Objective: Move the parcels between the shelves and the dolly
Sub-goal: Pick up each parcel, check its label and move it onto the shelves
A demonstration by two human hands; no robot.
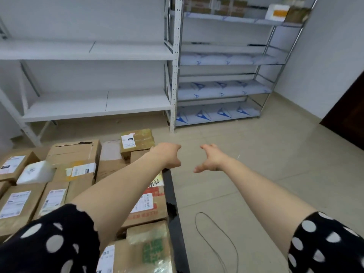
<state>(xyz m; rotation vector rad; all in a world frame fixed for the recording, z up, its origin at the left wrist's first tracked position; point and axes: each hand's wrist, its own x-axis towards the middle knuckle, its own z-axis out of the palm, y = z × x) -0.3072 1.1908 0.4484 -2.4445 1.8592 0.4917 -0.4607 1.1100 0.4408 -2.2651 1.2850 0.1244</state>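
**Reach over the loaded dolly.** Both arms extend forward, nearly straight, with the hands level and a gap between them. Our left hand holds nothing. Its fingers are loosely bent and it hovers at the right rim of the dolly. Our right hand is spread wide and bare above the floor, just beside that rim. Spotted sleeves cover the upper arms.

At 10 o'clock from the left hand lies a small taped parcel. We cannot tell whether the hand touches it. From 7 to 9 o'clock of the view, the parcels crowd the dolly.

At 11 o'clock stand the white shelves, and we see no parcel on their visible boards. At 1 o'clock the metal rack carries boxes on its top board only.

We judge that most of the load still sits on the dolly and no parcel is in hand. If the goods are bound for the shelves, nearly all the work remains. A looped cord lies on the floor at 5 o'clock.
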